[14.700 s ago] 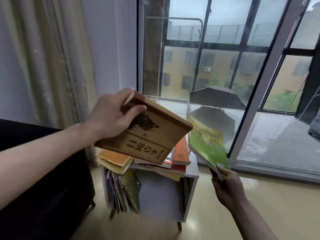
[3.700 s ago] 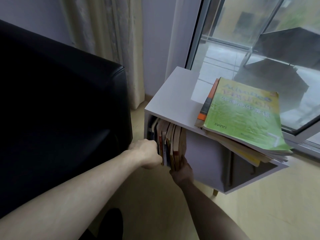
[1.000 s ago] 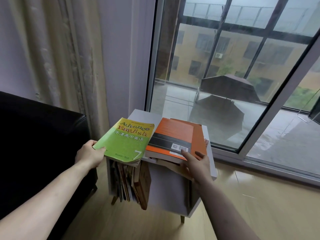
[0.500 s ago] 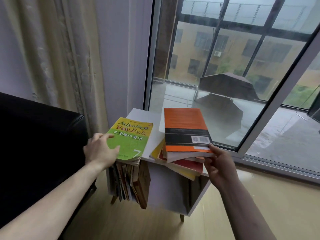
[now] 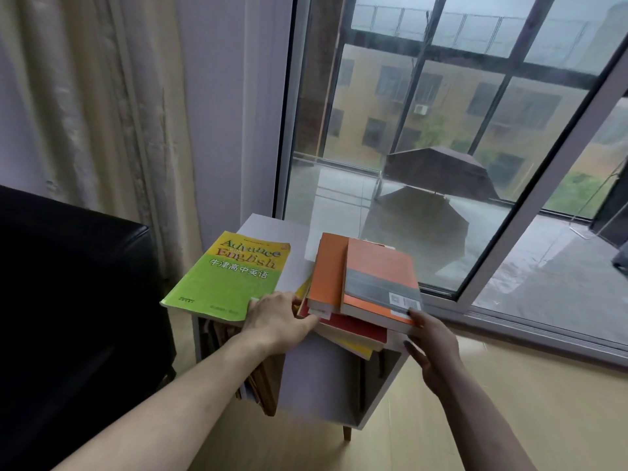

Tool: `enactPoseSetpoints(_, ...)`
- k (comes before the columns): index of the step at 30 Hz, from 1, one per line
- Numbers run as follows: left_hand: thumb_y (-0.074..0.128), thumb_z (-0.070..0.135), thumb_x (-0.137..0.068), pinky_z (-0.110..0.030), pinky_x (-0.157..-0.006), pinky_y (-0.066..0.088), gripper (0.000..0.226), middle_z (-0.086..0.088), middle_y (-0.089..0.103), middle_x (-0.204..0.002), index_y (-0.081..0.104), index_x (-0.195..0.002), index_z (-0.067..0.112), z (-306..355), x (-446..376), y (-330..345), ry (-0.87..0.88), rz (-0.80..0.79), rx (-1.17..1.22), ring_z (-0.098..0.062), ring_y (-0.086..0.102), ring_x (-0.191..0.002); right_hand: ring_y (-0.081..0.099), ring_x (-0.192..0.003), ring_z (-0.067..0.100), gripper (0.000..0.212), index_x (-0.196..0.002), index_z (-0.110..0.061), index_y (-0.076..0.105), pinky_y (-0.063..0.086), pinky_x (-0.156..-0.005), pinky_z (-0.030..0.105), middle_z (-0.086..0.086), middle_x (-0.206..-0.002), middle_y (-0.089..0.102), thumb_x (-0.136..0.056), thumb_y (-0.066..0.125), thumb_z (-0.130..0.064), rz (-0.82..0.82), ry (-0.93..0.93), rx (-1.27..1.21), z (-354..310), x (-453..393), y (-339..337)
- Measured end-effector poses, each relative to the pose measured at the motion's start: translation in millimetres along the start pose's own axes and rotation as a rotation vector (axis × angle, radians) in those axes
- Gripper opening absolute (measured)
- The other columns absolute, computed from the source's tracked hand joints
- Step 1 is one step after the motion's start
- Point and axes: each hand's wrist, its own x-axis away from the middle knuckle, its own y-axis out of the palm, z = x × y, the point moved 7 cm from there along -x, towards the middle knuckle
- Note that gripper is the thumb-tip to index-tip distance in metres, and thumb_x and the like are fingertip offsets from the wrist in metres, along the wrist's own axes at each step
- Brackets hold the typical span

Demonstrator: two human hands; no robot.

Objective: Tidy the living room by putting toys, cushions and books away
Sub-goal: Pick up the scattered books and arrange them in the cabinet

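While the green book (image 5: pixel 227 274) lies at the cabinet's (image 5: pixel 319 385) front-left corner, the left hand (image 5: pixel 277 321) presses loosely spread fingers against the stack (image 5: pixel 360 300); the right hand (image 5: pixel 433 348) pinches its top orange book (image 5: pixel 379 283).

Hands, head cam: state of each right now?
Left hand: open, fingers resting against the near-left edge of the book stack, gripping nothing.
Right hand: thumb on the top orange book's near corner; grip cannot be told.

On the side table (image 5: pixel 261 229) a single book (image 5: pixel 227 277) lies at the left and a stack of books (image 5: pixel 360 294) at the right. More books (image 5: pixel 261 385) stand in its left compartment. The sofa (image 5: pixel 74 300) is left of the table.
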Motion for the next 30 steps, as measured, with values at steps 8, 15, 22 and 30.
enactPoseSetpoints(8, 0.073, 0.063, -0.082, -0.030, -0.080, 0.048, 0.053, -0.001, 0.069, -0.112, 0.064, -0.111, 0.020, 12.6, -1.0, 4.5, -0.106, -0.058, 0.086, -0.024, 0.065, -0.105, 0.070, -0.100, 0.027, 0.035, -0.125, -0.005, 0.058, 0.058, -0.061, 0.029, 0.017, -0.116, 0.069, -0.096, 0.067, -0.022, -0.104, 0.036, -0.047, 3.1, 0.1, 19.7)
enactPoseSetpoints(15, 0.074, 0.059, -0.083, -0.027, -0.080, 0.048, 0.035, 0.006, 0.070, -0.108, 0.060, -0.098, 0.031, 10.9, 3.7, 0.9, -0.074, -0.060, 0.168, -0.019, 0.065, -0.103, 0.069, -0.106, 0.030, 0.036, -0.123, -0.001, 0.061, 0.058, -0.076, 0.036, 0.017, -0.115, 0.070, -0.092, 0.071, -0.015, -0.052, 0.018, -0.030, 0.1, -7.1, 17.2)
enactPoseSetpoints(22, 0.075, 0.055, -0.081, -0.032, -0.098, 0.050, 0.062, 0.003, 0.055, -0.130, 0.057, -0.133, 0.027, 10.8, 2.3, -3.8, -0.001, -0.027, 0.136, -0.018, 0.059, -0.117, 0.070, -0.099, 0.030, 0.034, -0.120, -0.001, 0.062, 0.057, -0.068, 0.034, 0.019, -0.111, 0.070, -0.090, 0.072, -0.013, 0.055, -0.007, -0.086, -7.9, -6.5, 6.8)
enactPoseSetpoints(30, 0.074, 0.061, -0.079, -0.035, -0.089, 0.058, 0.068, 0.001, 0.061, -0.125, 0.050, -0.130, 0.023, -4.4, 9.3, 0.5, -0.141, -0.166, 0.167, -0.020, 0.064, -0.108, 0.068, -0.092, 0.024, 0.016, -0.099, -0.013, 0.062, 0.055, -0.063, 0.031, 0.010, -0.103, 0.066, -0.087, 0.073, -0.014, 0.169, 0.024, -0.284, -10.1, 8.6, -11.0)
